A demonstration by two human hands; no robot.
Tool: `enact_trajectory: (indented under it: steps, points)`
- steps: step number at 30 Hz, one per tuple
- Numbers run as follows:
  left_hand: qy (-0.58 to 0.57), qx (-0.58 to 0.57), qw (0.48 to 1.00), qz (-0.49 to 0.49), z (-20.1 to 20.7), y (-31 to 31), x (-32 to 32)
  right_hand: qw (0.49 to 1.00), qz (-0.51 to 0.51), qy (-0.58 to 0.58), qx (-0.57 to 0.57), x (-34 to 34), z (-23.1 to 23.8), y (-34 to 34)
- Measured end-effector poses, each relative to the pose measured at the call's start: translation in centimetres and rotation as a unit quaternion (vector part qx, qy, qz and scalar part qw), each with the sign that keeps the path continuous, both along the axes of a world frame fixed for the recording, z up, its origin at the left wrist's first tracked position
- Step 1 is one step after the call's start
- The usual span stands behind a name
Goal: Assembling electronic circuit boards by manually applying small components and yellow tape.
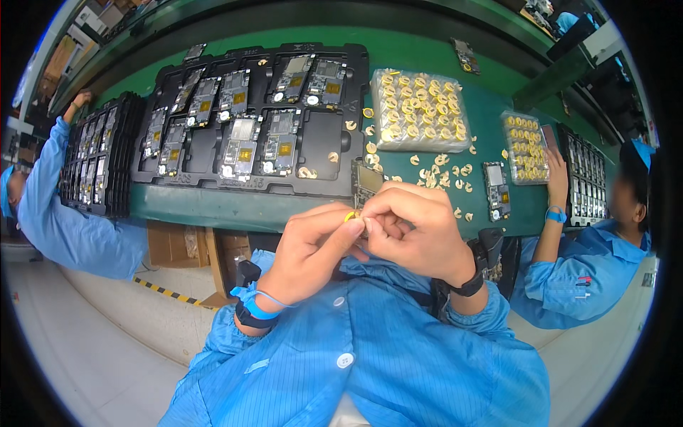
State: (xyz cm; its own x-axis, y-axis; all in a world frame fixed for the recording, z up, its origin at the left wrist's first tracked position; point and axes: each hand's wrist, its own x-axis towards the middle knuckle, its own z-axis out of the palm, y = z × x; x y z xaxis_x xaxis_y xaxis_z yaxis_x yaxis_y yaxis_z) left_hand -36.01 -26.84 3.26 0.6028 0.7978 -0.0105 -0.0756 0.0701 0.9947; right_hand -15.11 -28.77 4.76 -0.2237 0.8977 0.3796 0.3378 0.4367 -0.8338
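In front of my chest, my left hand pinches a small yellow disc, like a wrapped coin cell, between thumb and forefinger. My right hand is closed against it, its thumb and fingertips meeting at the disc's edge; whatever they grip is too small to make out. Just beyond my fingers a circuit board shows at the table's edge, its lower part hidden by my hands. A black tray with several circuit boards lies ahead to the left. Stacked clear trays of yellow discs stand ahead to the right.
Loose cream C-shaped pieces are scattered over the green table. A single board lies right of them, another farther back. Co-workers in blue sit on both sides, with stacked black trays at left and a smaller disc tray at right.
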Motion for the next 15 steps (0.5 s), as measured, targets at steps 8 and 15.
enact_trajectory:
  steps: [8, 15]
  points:
    - [-0.007, 0.035, 0.998, 0.057, -0.1, -0.6, -0.2, 0.977, -0.143, 0.139, -0.074, 1.7, 0.4, -0.9]
    - [0.08, 0.352, 0.929, 0.079, 0.2, 0.6, -0.3, 0.969, -0.174, 0.0, -0.175, 6.5, 1.7, -2.2]
